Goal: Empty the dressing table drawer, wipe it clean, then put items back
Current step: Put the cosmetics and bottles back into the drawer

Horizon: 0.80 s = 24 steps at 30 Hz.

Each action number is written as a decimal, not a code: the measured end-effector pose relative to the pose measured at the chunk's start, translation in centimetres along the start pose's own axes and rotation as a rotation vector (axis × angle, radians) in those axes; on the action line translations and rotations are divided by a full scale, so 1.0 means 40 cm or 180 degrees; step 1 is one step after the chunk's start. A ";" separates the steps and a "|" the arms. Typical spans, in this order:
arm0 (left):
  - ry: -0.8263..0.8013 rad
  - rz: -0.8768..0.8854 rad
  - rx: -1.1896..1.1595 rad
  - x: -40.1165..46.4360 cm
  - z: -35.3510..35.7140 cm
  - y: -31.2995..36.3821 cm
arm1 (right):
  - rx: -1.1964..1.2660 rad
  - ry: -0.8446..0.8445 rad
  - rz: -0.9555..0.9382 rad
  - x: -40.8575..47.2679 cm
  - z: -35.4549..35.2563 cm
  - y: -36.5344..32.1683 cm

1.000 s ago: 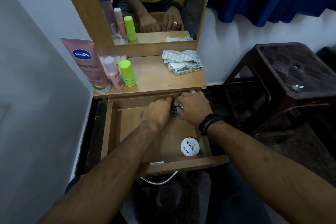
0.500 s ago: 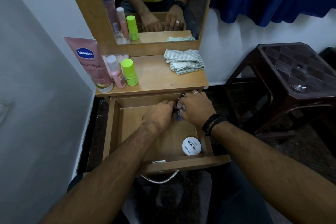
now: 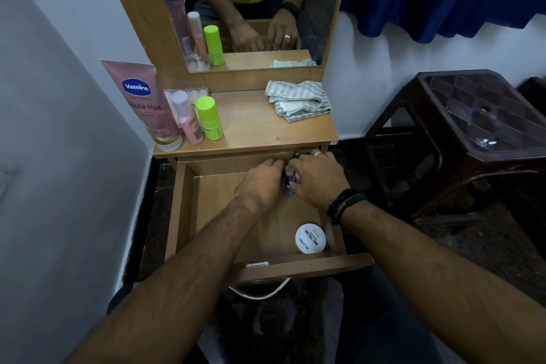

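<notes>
Little has shifted over the last second: the left hand (image 3: 260,183) and right hand (image 3: 317,179) still pinch small bottles (image 3: 289,179) together in the drawer (image 3: 183,216). The white jar (image 3: 310,238) remains, so emptying continues.

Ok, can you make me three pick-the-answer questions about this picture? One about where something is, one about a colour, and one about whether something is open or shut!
1. Where is the round white tub labelled nail polish?
A. On the dark brown plastic stool
B. In the front right corner of the wooden drawer
C. Beside the mirror

2. What colour is the cap of the small bottle next to the pink bottle?
A. Bright green
B. Red
C. Black

3. What state is the wooden drawer in?
A. Pushed shut
B. Taken out and laid on the floor
C. Pulled open

Answers: 1 B, the tub sits inside the drawer near its front right corner. 2 A, its cap is bright green like its body. 3 C, the drawer sticks out under the tabletop, with the left hand and right hand inside it.
</notes>
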<state>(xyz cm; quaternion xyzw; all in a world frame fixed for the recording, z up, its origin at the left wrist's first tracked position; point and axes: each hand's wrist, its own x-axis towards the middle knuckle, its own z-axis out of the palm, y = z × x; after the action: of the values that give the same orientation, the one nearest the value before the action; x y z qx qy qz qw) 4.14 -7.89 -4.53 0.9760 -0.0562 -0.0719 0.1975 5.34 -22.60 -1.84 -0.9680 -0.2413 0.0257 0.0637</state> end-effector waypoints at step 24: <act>0.0381 -0.0032 0.0145 -0.077 -0.106 -0.030 | 0.0608 0.0552 0.0340 -0.009 -0.100 0.031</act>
<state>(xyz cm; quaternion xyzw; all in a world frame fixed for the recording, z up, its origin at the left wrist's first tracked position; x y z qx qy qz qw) 1.91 -4.77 -0.79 0.9831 -0.0410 -0.0131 0.1779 5.92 -24.31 1.95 -0.9676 -0.1795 -0.0319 0.1747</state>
